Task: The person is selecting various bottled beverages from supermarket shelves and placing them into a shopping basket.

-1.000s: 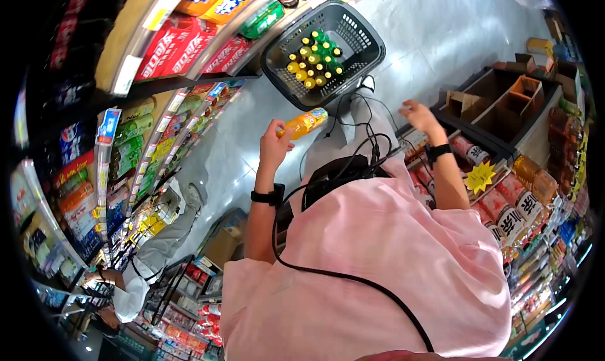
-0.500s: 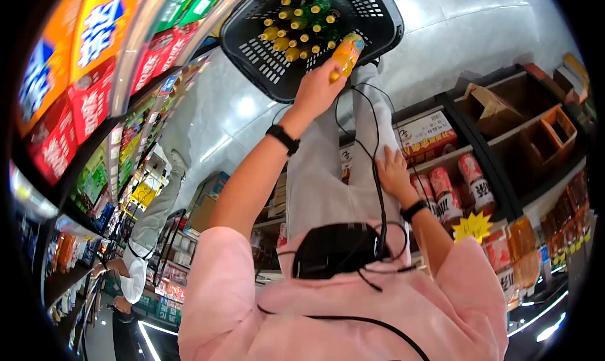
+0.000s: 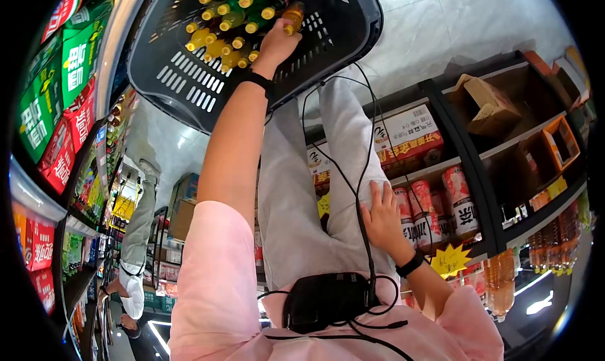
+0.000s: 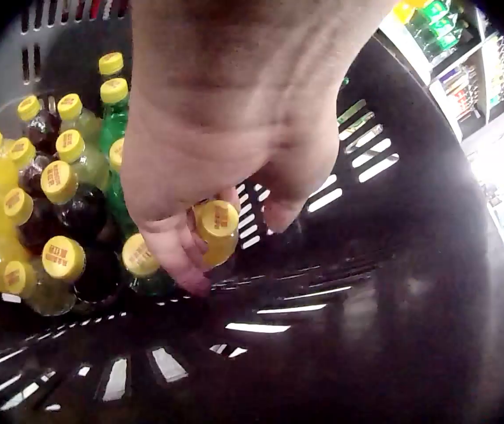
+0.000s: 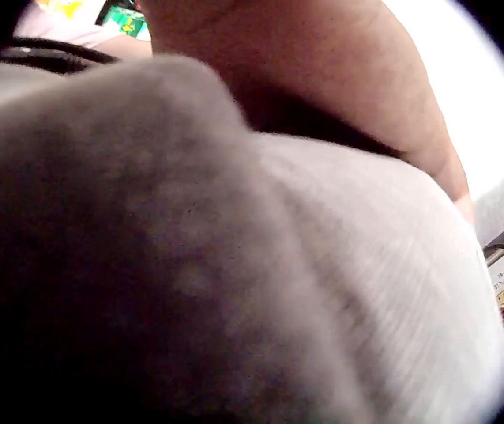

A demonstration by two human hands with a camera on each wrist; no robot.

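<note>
My left hand reaches down into the dark grey shopping basket. Its fingers curl round the upper part of a yellow-capped bottle of orange drink. In the left wrist view the bottle's yellow cap shows between the fingers and the thumb, with the thumb held a little apart from it. Beside it in the basket stand several yellow-capped bottles of yellow, green and dark drinks. On the trouser leg my right hand rests with fingers spread; its fingers are hidden in the right wrist view.
Shelves with red and green drink packs rise on the left. To the right are a low shelf with pink-capped bottles and an open cardboard box. Black cables hang over my legs. Another person is at lower left.
My left hand has carried the orange drink bottle forward and down into the basket, beside the other bottles. The right hand has come down from the air onto the leg. The basket appears closer.
</note>
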